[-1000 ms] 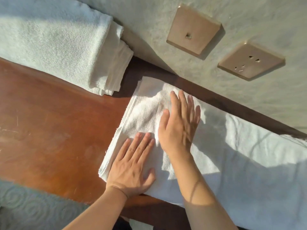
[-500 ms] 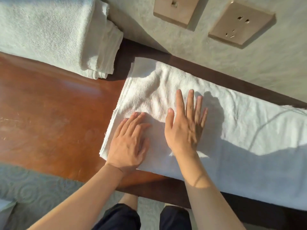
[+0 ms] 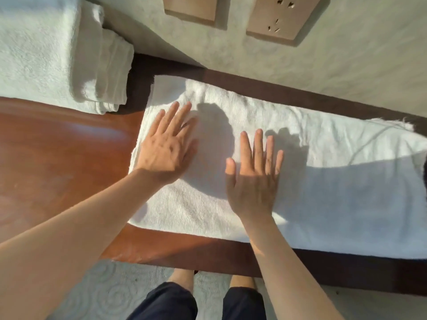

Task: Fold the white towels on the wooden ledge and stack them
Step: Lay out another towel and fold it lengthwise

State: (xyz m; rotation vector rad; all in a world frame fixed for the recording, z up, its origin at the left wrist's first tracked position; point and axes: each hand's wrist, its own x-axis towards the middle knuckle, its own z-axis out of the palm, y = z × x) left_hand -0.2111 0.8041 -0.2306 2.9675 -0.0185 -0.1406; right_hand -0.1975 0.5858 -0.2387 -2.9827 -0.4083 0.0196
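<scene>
A long white towel (image 3: 323, 176) lies flat along the wooden ledge (image 3: 57, 162), folded lengthwise, its left end near the middle of the view and its right end running out of frame. My left hand (image 3: 167, 148) rests palm down near the towel's left edge, fingers spread. My right hand (image 3: 254, 179) lies flat on the towel to the right of it, fingers spread, holding nothing. At the top left stands a stack of folded white towels (image 3: 57, 49) against the wall.
The wall (image 3: 346, 61) rises behind the ledge with a switch plate (image 3: 190, 8) and a socket plate (image 3: 280, 18). Below the ledge's front edge are a patterned pale floor mat (image 3: 104, 289) and my legs in dark shorts (image 3: 196, 301).
My two hands have slid apart across the towel: the left went up toward the left end, the right moved rightward. The camera view has shifted to the right and down.
</scene>
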